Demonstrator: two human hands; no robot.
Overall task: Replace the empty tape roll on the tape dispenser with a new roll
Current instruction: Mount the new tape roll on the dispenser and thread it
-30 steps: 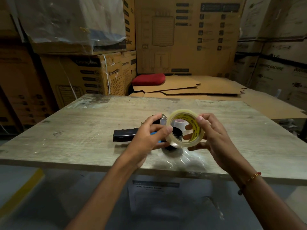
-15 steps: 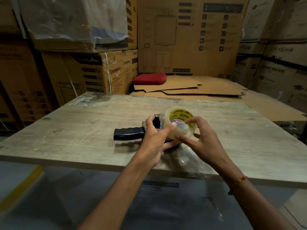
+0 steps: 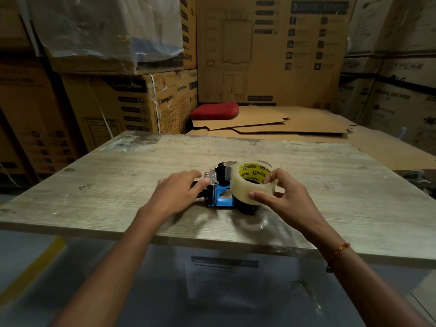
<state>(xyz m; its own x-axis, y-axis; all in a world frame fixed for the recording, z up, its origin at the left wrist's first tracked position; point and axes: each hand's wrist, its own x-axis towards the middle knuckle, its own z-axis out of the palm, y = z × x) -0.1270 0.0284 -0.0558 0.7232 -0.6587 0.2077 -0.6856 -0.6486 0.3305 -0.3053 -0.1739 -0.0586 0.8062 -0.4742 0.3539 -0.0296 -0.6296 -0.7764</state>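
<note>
Stacked cardboard cartons wall in this storeroom, and in front of them stands a worn wooden table with a pale, scuffed top. Near its front edge lies the tape dispenser, on its side, with a blue frame, a black roller and a small metal plate at its left end. The new tape roll, clear with a yellow printed core, sits over the dispenser's black hub at the right end, tilted toward the far side; whether it is fully seated I cannot tell from here. The right hand pinches the roll, thumb on the near face and fingers curled over the top rim. The left hand lies flat over the dispenser's handle, which it hides, fingers stretched toward the metal plate and pressing down rather than closing around anything. A thin red thread bracelet circles the right wrist. On the table just in front of the dispenser lies a crumpled bit of clear plastic film. Farther back, flattened cardboard sheets lie in a low pile with a red cushion resting at their left end.
</note>
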